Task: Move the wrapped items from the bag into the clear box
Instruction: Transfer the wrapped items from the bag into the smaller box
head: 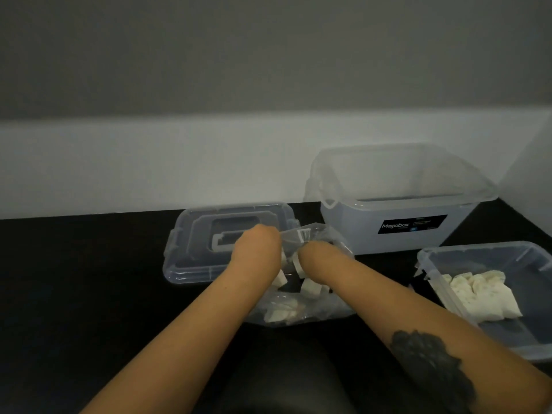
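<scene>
So far a few wrapped items [484,294] lie in the clear box [534,333], more wait in the bag [301,306], and both hands, the left hand [258,243] and right hand [316,252], reach into it, fingers hidden.

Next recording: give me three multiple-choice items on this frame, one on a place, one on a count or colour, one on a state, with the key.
1. Where does the flat clear plastic lid lie?
A. left of the clear plastic bag
B. on the tall clear box
C. inside the low clear tray

2. What colour are the small wrapped items in the bag?
A. red
B. white
C. green

3. What state is the tall clear box with the black label in?
A. lidded
B. tipped over
C. open, upright

Key: 1 A, the lid rests on the black table beside the left hand. 2 B, pale blocks show through the bag by the right hand. 3 C, its rim is uncovered.
</scene>
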Available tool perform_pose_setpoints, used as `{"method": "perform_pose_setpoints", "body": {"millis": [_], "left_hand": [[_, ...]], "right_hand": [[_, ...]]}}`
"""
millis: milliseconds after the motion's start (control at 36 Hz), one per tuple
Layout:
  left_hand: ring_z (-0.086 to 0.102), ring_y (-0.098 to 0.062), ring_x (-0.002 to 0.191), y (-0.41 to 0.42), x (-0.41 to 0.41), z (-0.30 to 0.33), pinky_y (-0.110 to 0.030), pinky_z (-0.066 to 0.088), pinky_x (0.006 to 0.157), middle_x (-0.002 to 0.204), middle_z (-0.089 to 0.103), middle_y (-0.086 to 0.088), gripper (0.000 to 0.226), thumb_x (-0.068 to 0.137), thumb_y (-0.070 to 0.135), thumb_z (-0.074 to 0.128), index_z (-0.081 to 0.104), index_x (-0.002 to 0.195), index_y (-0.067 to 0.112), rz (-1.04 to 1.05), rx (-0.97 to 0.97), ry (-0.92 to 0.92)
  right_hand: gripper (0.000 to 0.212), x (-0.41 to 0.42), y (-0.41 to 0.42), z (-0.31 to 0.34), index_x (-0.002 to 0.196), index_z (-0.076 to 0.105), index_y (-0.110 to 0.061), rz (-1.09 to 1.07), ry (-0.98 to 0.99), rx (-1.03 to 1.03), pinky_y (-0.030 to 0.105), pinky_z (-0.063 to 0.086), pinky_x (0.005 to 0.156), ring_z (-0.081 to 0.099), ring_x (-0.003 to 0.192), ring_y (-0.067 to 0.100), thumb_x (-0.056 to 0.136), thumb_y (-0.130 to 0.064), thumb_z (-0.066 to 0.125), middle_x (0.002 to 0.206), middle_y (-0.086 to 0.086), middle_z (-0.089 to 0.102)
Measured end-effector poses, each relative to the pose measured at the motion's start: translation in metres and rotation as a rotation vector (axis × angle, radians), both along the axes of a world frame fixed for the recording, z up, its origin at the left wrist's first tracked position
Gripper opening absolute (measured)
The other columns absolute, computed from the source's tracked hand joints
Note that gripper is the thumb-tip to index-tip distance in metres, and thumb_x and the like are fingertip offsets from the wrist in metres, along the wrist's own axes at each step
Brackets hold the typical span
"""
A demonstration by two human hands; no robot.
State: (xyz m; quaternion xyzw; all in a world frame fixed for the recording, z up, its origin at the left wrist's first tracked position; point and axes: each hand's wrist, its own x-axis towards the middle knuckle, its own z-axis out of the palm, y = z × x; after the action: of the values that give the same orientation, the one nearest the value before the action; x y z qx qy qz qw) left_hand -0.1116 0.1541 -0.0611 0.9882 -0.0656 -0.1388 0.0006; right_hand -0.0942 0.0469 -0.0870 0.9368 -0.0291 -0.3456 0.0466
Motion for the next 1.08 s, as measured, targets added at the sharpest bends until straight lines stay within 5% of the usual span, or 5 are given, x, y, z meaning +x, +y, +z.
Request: {"method": "perform_pose_setpoints", "body": {"millis": [306, 667, 944, 1083], "left_hand": [[0.061, -0.024, 0.097, 0.018, -0.009, -0.006, -0.028, 0.045, 0.075, 0.106, 0.065, -0.009, 0.028, 0.086, 0.004, 0.051, 0.06, 0.111, 0.011, -0.043, -0.086, -0.171], [0.065, -0.021, 0.093, 0.03, -0.003, 0.004, -0.03, 0.053, 0.079, 0.102, 0.068, -0.006, 0.022, 0.091, 0.016, 0.053, 0.064, 0.11, 0.017, 0.04, -0.313, -0.117], [0.067, -0.021, 0.088, 0.027, -0.001, 0.021, -0.036, 0.054, 0.083, 0.097, 0.071, -0.006, 0.017, 0.09, 0.017, 0.057, 0.067, 0.103, 0.018, 0.06, -0.464, -0.151], [0.067, -0.023, 0.085, 0.02, 0.003, 0.032, -0.037, 0.055, 0.081, 0.097, 0.071, -0.008, 0.017, 0.088, 0.021, 0.062, 0.066, 0.104, 0.016, 0.051, -0.527, -0.192]], "right_hand": [[0.037, 0.014, 0.01, -0.028, 0.131, 0.048, -0.006, -0.072, -0.161, 0.129, 0.035, 0.04, 0.1, 0.048, 0.123, 0.027, 0.095, -0.014, 0.052, 0.135, 0.014, 0.049], [0.025, 0.006, 0.001, -0.042, 0.116, 0.059, -0.006, 0.063, -0.318, 0.164, 0.035, 0.05, 0.089, 0.061, 0.105, 0.027, 0.091, -0.006, 0.053, 0.116, 0.013, 0.063], [0.017, -0.001, -0.012, -0.014, 0.104, 0.065, -0.01, 0.026, -0.368, 0.394, 0.03, 0.056, 0.074, 0.064, 0.086, 0.021, 0.088, -0.007, 0.059, 0.101, 0.009, 0.066], [0.028, -0.013, -0.028, 0.021, 0.107, 0.064, -0.02, 0.027, -0.471, 0.596, 0.017, 0.036, 0.049, 0.051, 0.065, 0.01, 0.083, -0.007, 0.059, 0.088, -0.002, 0.055]]}}
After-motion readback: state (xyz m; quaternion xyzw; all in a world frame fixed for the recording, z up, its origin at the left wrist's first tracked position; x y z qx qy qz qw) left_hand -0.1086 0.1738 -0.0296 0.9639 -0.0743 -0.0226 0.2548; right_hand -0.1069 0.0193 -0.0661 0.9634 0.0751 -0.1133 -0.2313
